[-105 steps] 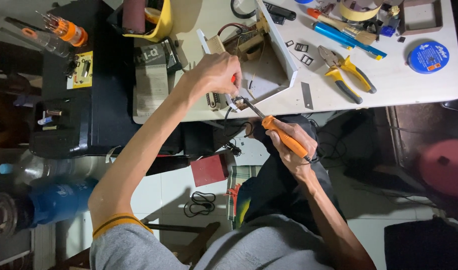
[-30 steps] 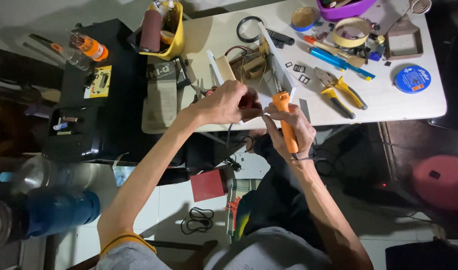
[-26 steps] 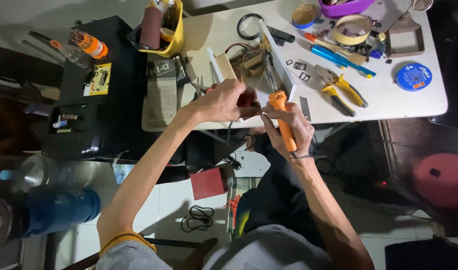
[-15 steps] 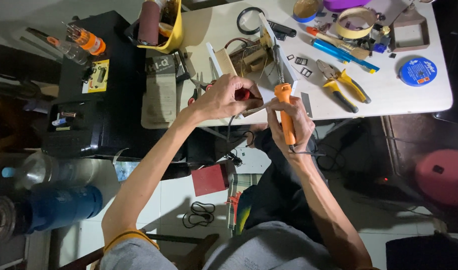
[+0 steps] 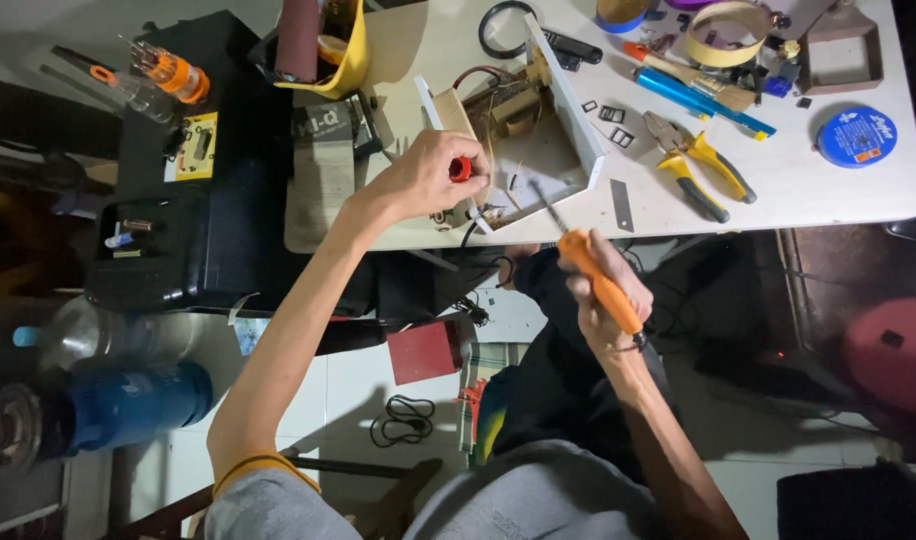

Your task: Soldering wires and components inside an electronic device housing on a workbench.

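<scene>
My left hand [image 5: 426,177] grips a small red-handled tool [image 5: 461,168] against the near left corner of an open white metal chassis [image 5: 576,118] with wires and parts inside. My right hand [image 5: 606,291] holds an orange-handled soldering iron [image 5: 600,280] below the table edge; its metal tip [image 5: 544,204] points up toward the chassis floor, near its front edge.
On the white table [image 5: 828,190] lie yellow-handled pliers [image 5: 700,166], a blue marker [image 5: 693,95], tape rolls [image 5: 726,28], a blue round tin [image 5: 856,137] and a black ring. A black case [image 5: 193,210] stands left, with a yellow container [image 5: 340,50]. Blue bottle [image 5: 128,408] on the floor.
My right hand with the soldering iron has drawn back from the chassis, down below the table edge, and tilted. My left hand stays at the chassis corner.
</scene>
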